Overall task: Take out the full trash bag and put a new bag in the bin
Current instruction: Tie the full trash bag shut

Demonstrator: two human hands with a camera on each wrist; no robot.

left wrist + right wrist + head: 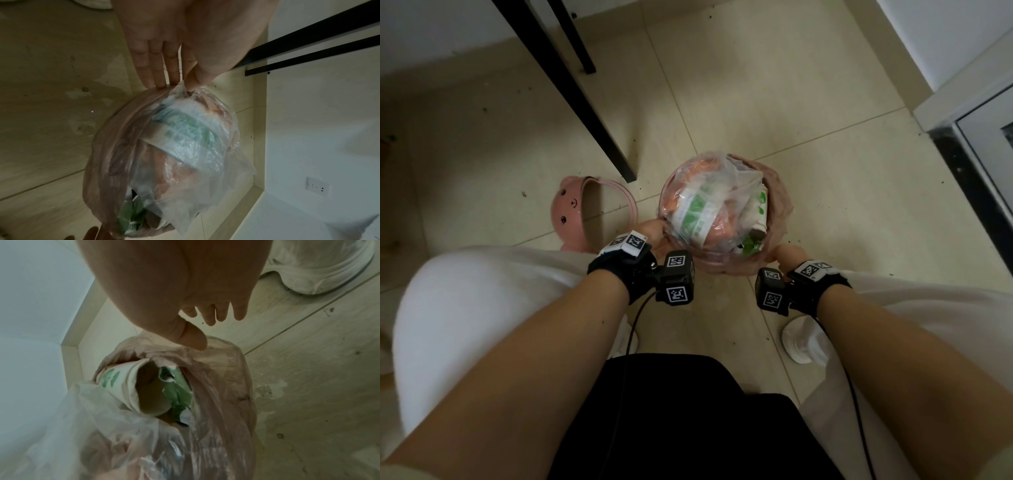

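Pale floor tiles (808, 102) run under me, speckled with dirt, with black desk legs (571, 89) slanting across at upper left. Between my knees sits the full trash bag (717, 212), pinkish and stuffed with green-printed wrappers and a paper cup (125, 384), its rim folded over the bin, which I cannot see beneath it. My left hand (174, 48) pinches clear plastic at the bag's near-left edge, thumb against forefinger, other fingers straight. My right hand (185, 293) has its thumb pressing the pink rim at near-right; whether it grips, I cannot tell. Just left lies a pink bear-faced lid (571, 212).
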